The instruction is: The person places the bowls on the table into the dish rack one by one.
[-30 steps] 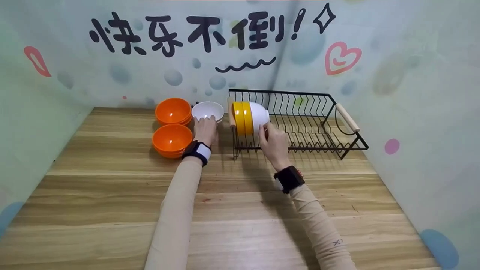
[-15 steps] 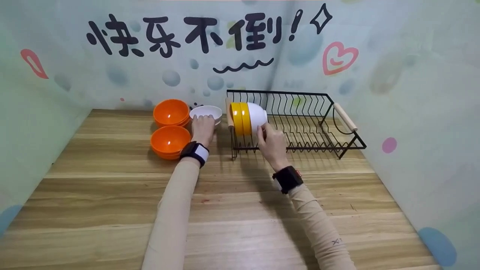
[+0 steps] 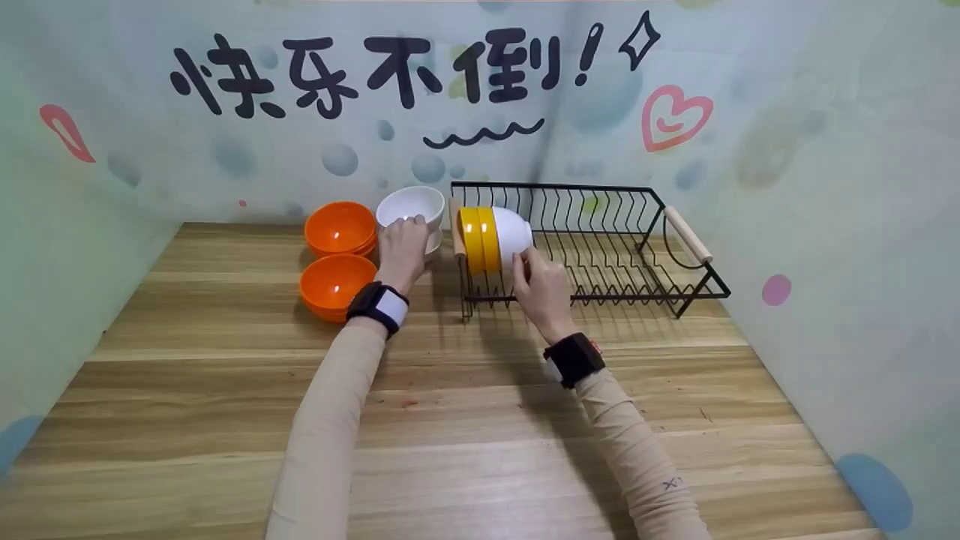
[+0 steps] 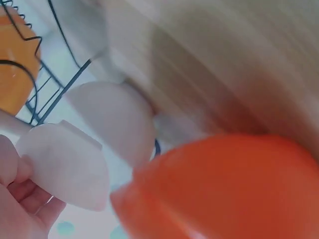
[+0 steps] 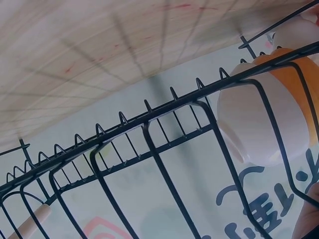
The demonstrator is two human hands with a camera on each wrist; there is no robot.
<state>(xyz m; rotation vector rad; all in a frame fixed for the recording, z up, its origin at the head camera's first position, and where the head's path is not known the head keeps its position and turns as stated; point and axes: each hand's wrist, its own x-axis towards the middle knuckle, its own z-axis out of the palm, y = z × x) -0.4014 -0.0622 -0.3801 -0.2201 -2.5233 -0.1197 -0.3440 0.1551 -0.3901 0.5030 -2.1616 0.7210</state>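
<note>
The left hand [image 3: 403, 247] has its fingers curled round the edge of a white bowl [image 3: 410, 207] and holds it just above another white bowl [image 3: 433, 241] on the counter [image 3: 480, 420]; the held bowl is tipped a little, with its open side toward the camera; the left wrist view is blurry, but it shows the fingers [image 4: 22, 199] pinching the white rim.

The right hand [image 3: 541, 289] rests its fingertips on the round bottom of a white bowl in the rack [image 3: 514, 234]; its fingers look bent, but whether they truly grip the bowl cannot be told; that bowl stands on its edge in the black wire rack [image 3: 600, 247], pressed against two yellow bowls [image 3: 478, 238] at the rack's left end.

The rack has wooden handles at both ends; two piles of orange bowls [image 3: 339, 255] sit on the counter just left of the left hand.
</note>
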